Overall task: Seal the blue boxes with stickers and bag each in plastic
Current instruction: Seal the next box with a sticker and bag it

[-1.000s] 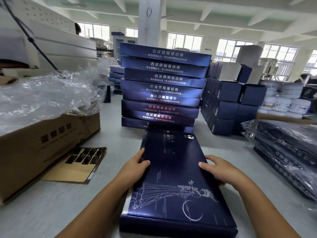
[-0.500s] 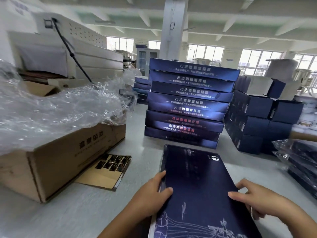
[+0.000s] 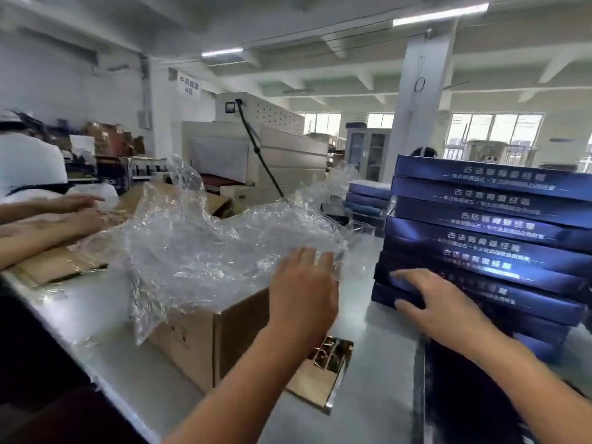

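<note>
bright, cool, even light – daylight pours through the windows (image 3: 493,129) at the back right, blown almost white, and ceiling tubes (image 3: 440,14) glow overhead. glare sparkles on the crumpled plastic (image 3: 198,245) and streaks along the edges of the stacked blue boxes (image 3: 490,225), whose lettering is smeared. shadows on the table (image 3: 378,398) are soft and faint. motion blur softens the whole frame. wide-angle distortion leans the pillar (image 3: 423,116) – the lower left corner is near black.

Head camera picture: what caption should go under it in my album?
A left hand reaches for clear plastic heaped on a cardboard box, beside a stack of blue boxes.
</note>
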